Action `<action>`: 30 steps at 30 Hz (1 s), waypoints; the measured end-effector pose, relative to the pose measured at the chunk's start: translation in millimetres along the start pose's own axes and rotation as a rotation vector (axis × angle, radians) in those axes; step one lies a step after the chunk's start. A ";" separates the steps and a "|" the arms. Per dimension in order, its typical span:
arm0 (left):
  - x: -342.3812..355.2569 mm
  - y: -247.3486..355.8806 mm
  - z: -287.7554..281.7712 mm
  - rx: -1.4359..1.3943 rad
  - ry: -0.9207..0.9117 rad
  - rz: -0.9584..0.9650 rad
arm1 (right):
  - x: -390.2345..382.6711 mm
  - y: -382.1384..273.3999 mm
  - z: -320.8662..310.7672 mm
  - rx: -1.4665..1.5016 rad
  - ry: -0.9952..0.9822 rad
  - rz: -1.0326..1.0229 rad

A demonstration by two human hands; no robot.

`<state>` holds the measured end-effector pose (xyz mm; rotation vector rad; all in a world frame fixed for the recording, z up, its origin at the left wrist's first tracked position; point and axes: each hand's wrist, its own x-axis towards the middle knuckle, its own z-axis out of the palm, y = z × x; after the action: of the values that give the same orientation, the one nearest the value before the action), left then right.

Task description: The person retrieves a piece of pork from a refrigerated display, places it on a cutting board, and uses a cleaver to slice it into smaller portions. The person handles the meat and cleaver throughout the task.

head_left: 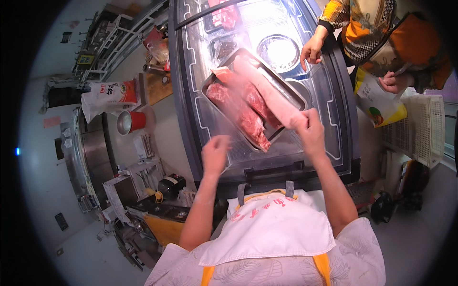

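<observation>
My right hand (pixel 309 131) grips the near end of a long, pale slab of meat (pixel 269 88) in a metal tray (pixel 230 125) on the clear-lidded chest unit (pixel 324 138). Red pieces of raw meat (pixel 248 121) lie beside the slab, angled across the tray. My left hand (pixel 215 152) hangs left of the tray's lower edge, above the lid, its fingers blurred.
Another person's hand (pixel 312 50) reaches over the right edge; their other holds a yellow bag (pixel 381 112). Packaged meat (pixel 224 16) and round containers (pixel 278 51) show toward the back. A red pot (pixel 136 121), white sack (pixel 107 97) and plastic crate (pixel 420 133) stand around.
</observation>
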<state>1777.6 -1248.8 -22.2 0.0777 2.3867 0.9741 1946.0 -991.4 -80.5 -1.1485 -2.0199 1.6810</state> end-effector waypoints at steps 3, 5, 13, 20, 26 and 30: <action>10.6 61.3 54.6 -0.481 -0.383 -0.167 | 6.2 -40.7 -6.4 -0.277 0.053 -0.498; 20.1 115.0 74.1 -0.646 -0.490 -0.290 | 16.1 -61.8 -17.7 -0.388 -0.036 -0.665; 6.3 86.5 114.4 -1.057 -0.459 -0.409 | 4.5 -59.4 -29.8 -0.524 -0.337 -0.876; 21.2 52.3 130.9 -1.070 -0.553 -0.363 | 153.2 -118.8 22.8 0.292 -0.440 -0.060; 31.5 67.3 162.5 -1.071 -0.562 -0.325 | 252.0 -137.7 89.8 0.605 -0.429 0.419; 43.4 72.1 170.0 -1.074 -0.538 -0.354 | 223.9 -73.8 52.3 0.300 -0.802 0.208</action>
<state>1817.7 -1077.8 -94.1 -0.4113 1.1323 1.6458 1737.6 -869.5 -88.4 -0.6400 -1.9473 2.7615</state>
